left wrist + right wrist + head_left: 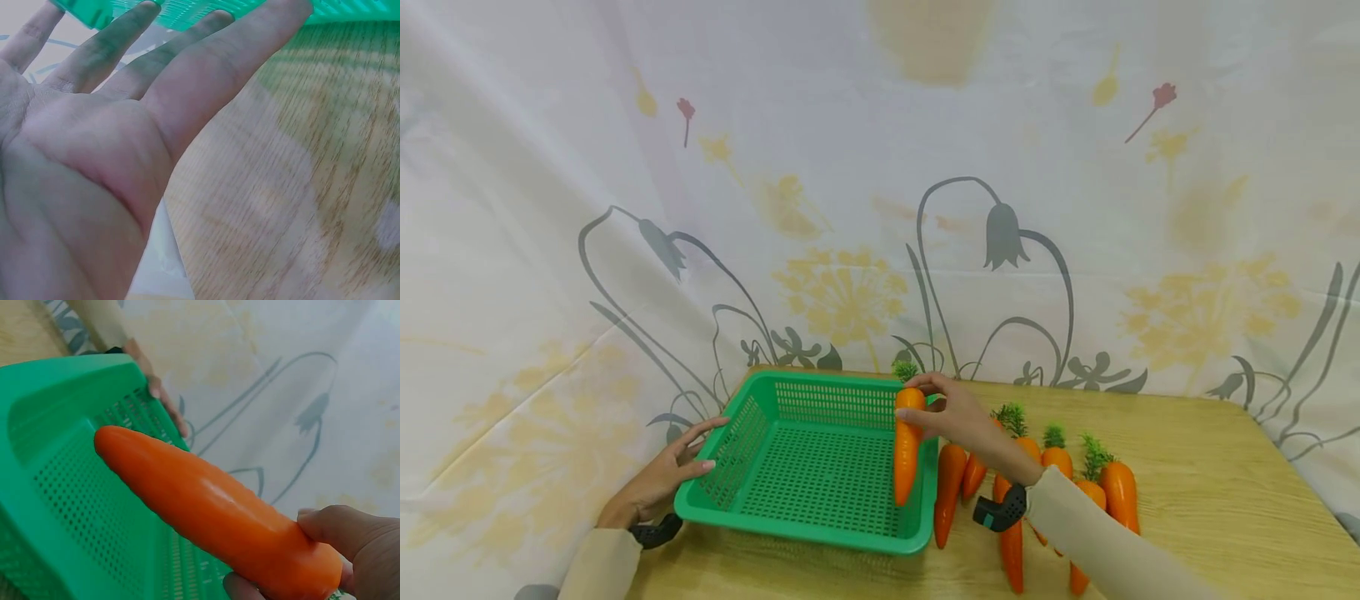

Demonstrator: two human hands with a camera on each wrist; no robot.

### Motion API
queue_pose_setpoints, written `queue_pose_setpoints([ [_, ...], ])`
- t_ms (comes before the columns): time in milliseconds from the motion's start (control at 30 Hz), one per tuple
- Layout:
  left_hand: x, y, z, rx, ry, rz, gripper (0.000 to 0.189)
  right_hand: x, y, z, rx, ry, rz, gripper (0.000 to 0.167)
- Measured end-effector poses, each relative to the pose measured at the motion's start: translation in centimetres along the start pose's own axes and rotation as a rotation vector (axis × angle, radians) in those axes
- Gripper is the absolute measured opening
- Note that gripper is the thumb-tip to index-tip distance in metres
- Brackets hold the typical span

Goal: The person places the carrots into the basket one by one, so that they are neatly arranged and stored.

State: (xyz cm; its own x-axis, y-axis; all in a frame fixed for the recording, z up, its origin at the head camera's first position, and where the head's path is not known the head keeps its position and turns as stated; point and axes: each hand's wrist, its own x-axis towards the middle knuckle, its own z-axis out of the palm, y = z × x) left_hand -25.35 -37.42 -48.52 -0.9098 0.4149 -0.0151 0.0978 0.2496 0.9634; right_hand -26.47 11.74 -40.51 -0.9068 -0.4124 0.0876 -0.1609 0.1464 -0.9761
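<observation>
The right hand [953, 410] grasps a carrot [906, 458] by its thick end over the basket [797, 532], along its right edge. The left hand [658, 482], fingers loosely extended, touches its left edge. Other carrots [1122, 492] lie on the table [1217, 492].

The carrot [906, 468] is orange, basket [805, 532] green, backdrop [850, 150] flowered

1. The carrot [906, 467] looks like smooth, shiny plastic.
2. Its leafy top [905, 370] looks rough.
3. The basket [805, 534] is plastic, a little shiny.
4. The table [1217, 483] looks like wood.
5. The sleeve [1097, 529] is dull cloth.
6. The sheet [820, 100] looks smooth but creased.
</observation>
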Motion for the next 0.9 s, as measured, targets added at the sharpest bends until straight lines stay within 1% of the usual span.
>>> queue_pose_setpoints([
  [167, 0.2, 0.0, -0.2, 0.025, -0.005, 0.024, 0.066, 1.9, 0.0, 2.4, -0.010, -0.029, 0.012, 0.053],
  [300, 0.2, -0.1, -0.2, 0.022, -0.004, 0.038, 0.066, 3.1, -0.3, 4.6, -0.002, -0.053, 0.022, 0.055],
  [467, 0.0, -0.1, -0.2, 0.014, -0.006, 0.037, 0.067, 4.7, -0.1, 7.2, -0.018, -0.065, 0.041, 0.049],
  [533, 0.0, 0.0, -0.1, 0.020, -0.008, 0.042, 0.067, 5.4, -0.1, 8.1, -0.013, -0.069, 0.058, 0.048],
  [733, 0.1, 0.1, 0.0, 0.065, -0.020, 0.094, 0.066, 7.1, 0.3, 10.9, 0.001, -0.076, 0.102, 0.044],
  [900, 0.1, 0.1, 0.0, 0.069, -0.011, 0.102, 0.065, 8.2, 0.6, 13.5, 0.023, -0.081, 0.145, 0.039],
])
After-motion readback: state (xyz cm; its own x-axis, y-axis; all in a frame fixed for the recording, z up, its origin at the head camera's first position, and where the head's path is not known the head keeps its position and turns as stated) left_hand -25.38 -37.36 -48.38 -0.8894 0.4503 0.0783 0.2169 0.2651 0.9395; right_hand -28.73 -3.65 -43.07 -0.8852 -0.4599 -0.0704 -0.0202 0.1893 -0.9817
